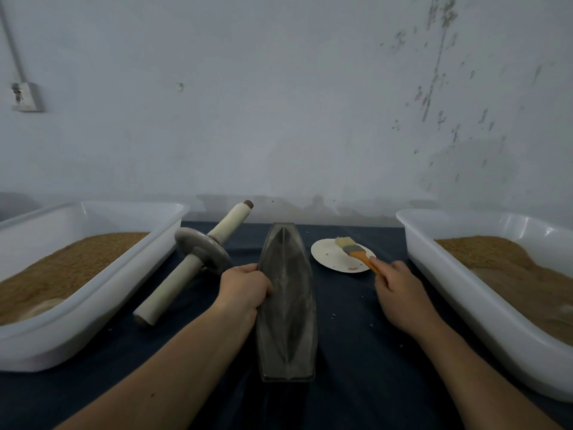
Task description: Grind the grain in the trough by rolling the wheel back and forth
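Gripping left rim of trough [286, 305] with left hand [245, 290], fingers curled over edge, probably steadying it; pinching brush [353, 249] handle in right hand [403, 296], bristles over plate [328, 259], seemingly parking it; leaving wheel [201, 249] idle between trough and left tub [77, 336]; seeing grain [62, 268] only there and in right tub [465, 315].

I read this as a bare workroom set up for hand grinding, not a home kitchen. A stained, scuffed whitewashed wall [279, 103] fills the upper frame, with a surface-mounted socket box [26, 97] and its conduit [11, 41] at upper left. Below, a dark cloth-covered table [356, 352] carries a metal grinding trough [286, 305] at centre, with a white plastic tub [102, 305] of brown grain [62, 268] at the left edge and another tub [465, 290] at the right.
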